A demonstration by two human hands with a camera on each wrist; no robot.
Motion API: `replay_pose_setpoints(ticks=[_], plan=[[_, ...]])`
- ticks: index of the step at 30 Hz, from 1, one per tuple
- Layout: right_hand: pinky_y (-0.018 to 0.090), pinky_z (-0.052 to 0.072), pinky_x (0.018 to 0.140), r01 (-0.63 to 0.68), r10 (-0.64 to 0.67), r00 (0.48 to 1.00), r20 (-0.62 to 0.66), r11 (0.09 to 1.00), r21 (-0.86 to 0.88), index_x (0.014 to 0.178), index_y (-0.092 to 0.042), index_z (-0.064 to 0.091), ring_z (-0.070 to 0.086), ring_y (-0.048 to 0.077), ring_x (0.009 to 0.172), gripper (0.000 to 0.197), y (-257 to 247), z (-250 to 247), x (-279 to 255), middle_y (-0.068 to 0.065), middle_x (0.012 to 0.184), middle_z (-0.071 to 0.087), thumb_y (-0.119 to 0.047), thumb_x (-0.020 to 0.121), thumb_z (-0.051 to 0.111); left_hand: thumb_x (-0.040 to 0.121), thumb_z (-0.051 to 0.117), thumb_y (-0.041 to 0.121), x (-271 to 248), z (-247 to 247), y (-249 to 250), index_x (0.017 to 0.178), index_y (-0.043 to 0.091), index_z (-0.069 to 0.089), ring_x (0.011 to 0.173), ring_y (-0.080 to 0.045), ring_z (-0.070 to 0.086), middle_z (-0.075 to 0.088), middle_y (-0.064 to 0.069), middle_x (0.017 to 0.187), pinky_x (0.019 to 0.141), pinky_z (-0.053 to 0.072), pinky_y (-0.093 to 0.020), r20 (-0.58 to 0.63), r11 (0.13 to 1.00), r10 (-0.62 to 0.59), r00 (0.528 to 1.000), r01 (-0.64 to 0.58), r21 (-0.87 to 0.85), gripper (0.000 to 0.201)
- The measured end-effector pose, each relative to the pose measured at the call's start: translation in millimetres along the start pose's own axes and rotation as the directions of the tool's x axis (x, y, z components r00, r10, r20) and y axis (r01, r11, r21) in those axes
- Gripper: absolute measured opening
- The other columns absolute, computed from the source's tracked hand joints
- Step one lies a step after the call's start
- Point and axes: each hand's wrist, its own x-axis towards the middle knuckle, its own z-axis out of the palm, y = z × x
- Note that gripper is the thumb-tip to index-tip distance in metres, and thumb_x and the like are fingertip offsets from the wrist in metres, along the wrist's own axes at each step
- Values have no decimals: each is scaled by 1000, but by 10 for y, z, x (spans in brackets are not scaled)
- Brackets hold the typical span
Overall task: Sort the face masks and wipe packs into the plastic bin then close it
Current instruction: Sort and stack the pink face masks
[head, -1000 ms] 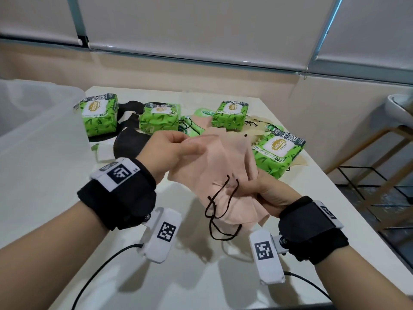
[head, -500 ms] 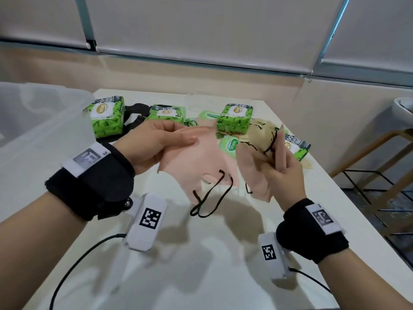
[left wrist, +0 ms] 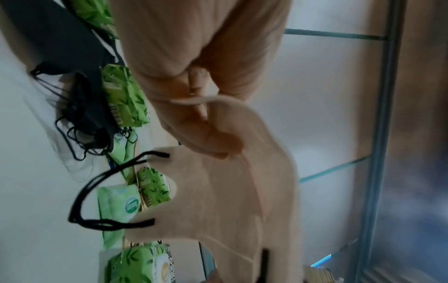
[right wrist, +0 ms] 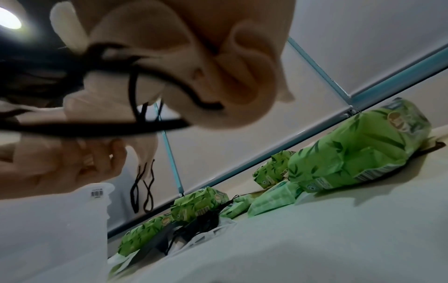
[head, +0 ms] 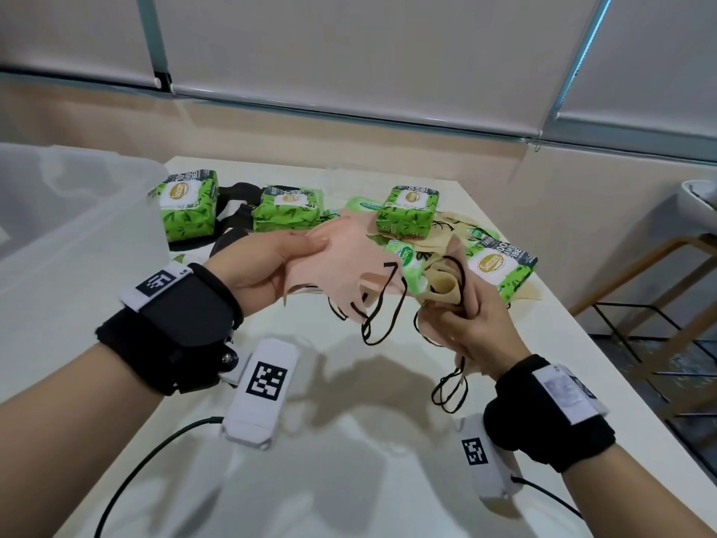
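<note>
Your left hand [head: 267, 262] pinches the near edge of a peach-pink fabric face mask with black ear loops [head: 349, 262], thumb on top and fingers curled beneath, holding it above the white tabletop [head: 349, 440] at the centre of the head view. Your right hand [head: 475, 328], at 3 o'clock from the left hand, clenches around a bunched bundle of tan and pink face masks [head: 442, 283]; black loops hang below the wrist. The two hands are near each other but not touching. The left wrist view shows the pink mask [left wrist: 230, 191] draped from the fingertips [left wrist: 213, 137], one black loop [left wrist: 97, 191] standing out to the side. The right wrist view shows the bundle [right wrist: 218, 67] gripped overhead, loops crossing in front of the lens. The translucent plastic storage bin [head: 58, 211] stands at 9 o'clock on the table's left edge; whether it contains anything cannot be determined. Beyond the hands, at 12 o'clock, lie green leaf-printed wipe packs [head: 188, 213], a pile of black face masks [head: 232, 227] between the two leftmost packs, and flat tan face masks [head: 454, 227] under the right-hand packs. A further large green wipe pack [head: 500, 269] sits at 2 o'clock, just beyond your right hand.
</note>
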Motion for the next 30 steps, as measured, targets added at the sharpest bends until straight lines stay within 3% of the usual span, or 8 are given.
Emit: replay_pose_setpoints(ticks=[2,4,6,11,15,20,23,30], plan=[[15,49,58,-49,48,999,14,997,52,93,-37,62,55,-4,59,52,14,56,14,-24,68,62,3,65,80,94,44,5,5,13,-22,93,3,61,54,-8,66,70,-4,67,48,53,-18,-16,998,-14,1000,13,-69,17],[19,52,71,-26,24,999,-46,999,-39,87,-46,67,58,-2,71,57,49,122,37,-24,78,64,-4,56,88,94,45,5,16,35,-61,92,1,61,54,-7,66,70,-5,68,52,55,-17,-25,994,-33,999,30,-109,16],[15,51,79,-29,27,996,-80,999,-31,88,-43,69,60,-2,80,52,46,183,51,-24,83,67,-8,54,88,93,48,7,30,65,-110,95,1,61,56,-7,65,68,-7,78,56,53,-15,-29,990,-72,997,68,-122,14],[11,44,46,-84,119,977,-177,977,194,68,-9,58,55,-3,46,26,-39,246,48,-13,48,60,14,72,70,92,51,7,40,94,-198,91,5,62,53,-5,60,66,-5,75,50,50,-13,-50,996,-72,996,69,-48,11],[25,41,41,-225,254,947,-199,962,158,65,-12,63,48,18,46,21,-33,179,48,-5,50,61,1,82,67,83,64,2,8,12,-211,90,17,59,43,-7,55,60,3,55,39,42,-15,-202,960,98,974,-39,277,17],[19,37,38,-366,399,903,-158,908,203,70,-6,63,48,17,44,18,-53,121,55,-1,48,56,4,84,59,83,63,2,-50,-44,-173,83,18,62,54,-10,53,58,-4,71,46,42,-16,-156,919,187,970,-117,378,16],[14,32,31,-430,471,871,-135,867,251,68,-6,59,45,7,30,20,-67,80,65,-5,39,50,3,86,57,88,54,-2,-64,-65,-127,81,15,66,47,-1,50,62,6,63,44,39,-9,-143,908,231,962,-160,386,22],[16,36,30,-479,527,828,-191,842,249,86,-4,65,46,10,31,3,-47,0,99,2,51,53,-2,84,63,89,31,-19,-159,-100,73,118,7,57,88,-8,65,65,-3,108,74,54,-14,-19,957,236,972,-229,180,46]])
